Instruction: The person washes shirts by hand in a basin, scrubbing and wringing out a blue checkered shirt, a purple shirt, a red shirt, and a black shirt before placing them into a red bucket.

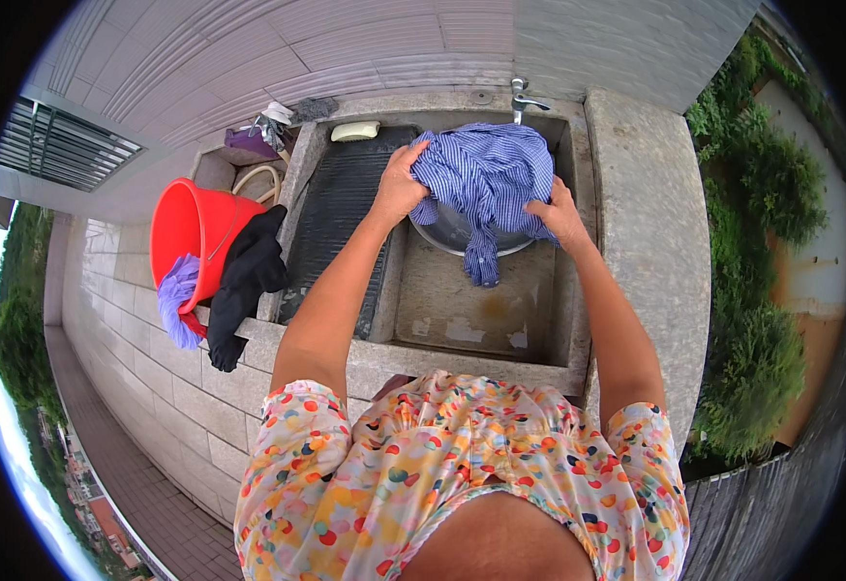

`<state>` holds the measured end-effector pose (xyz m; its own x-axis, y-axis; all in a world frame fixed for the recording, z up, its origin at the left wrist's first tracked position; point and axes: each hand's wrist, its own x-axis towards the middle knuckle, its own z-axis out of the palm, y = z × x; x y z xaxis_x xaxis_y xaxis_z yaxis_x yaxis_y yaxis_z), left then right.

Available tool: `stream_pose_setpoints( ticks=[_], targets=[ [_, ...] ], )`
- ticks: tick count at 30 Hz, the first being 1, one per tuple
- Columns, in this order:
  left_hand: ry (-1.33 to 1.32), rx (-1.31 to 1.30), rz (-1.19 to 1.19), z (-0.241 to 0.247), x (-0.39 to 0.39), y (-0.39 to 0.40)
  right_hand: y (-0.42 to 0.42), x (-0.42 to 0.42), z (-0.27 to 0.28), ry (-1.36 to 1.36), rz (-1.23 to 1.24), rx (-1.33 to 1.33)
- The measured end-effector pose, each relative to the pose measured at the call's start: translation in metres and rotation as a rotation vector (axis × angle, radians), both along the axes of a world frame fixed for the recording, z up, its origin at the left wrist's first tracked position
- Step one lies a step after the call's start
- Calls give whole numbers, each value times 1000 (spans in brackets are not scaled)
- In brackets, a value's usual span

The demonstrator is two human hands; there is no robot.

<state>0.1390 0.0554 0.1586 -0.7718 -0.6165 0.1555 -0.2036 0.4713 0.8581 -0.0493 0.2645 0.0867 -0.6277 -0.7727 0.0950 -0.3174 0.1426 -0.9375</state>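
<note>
A bunched blue-and-white striped shirt [488, 167] hangs between my two hands over a metal basin [441, 231]. My left hand [400, 181] grips its left side, near the washboard. On the other side my right hand [562, 214] pinches the cloth with the thumb on top. One buttoned cuff [481, 261] dangles past the basin's near rim. The basin stands in the stone sink [481, 305], mostly covered by the shirt, so its contents are largely hidden. Just behind the shirt is a chrome tap [518, 102].
Left of the basin lies a dark ribbed washboard [336, 210] with a pale scrubbing brush [355, 131] at its top. A tilted red bucket [209, 232] holds lilac cloth [180, 298]; a black garment [249, 276] drapes beside it. A coiled hose [270, 174] sits behind. A stone ledge [648, 240] borders the right.
</note>
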Motion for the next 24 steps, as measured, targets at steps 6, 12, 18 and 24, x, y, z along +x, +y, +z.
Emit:
stream_pose_setpoints(
  ticks=[6,12,18,24],
  targets=[
    [-1102,-142,-484,-66,10,-21,3,15,-46,178,-160,119],
    [-907,-240,-236,-94,-13,-8,-9,59,-36,359,-163,549],
    [-1054,-304,-393,-111,-40,6,-44,64,-70,455,95,834],
    [-1140,-296,-533,-160,-65,-19,-89,34,-104,296,343,1172]
  ],
)
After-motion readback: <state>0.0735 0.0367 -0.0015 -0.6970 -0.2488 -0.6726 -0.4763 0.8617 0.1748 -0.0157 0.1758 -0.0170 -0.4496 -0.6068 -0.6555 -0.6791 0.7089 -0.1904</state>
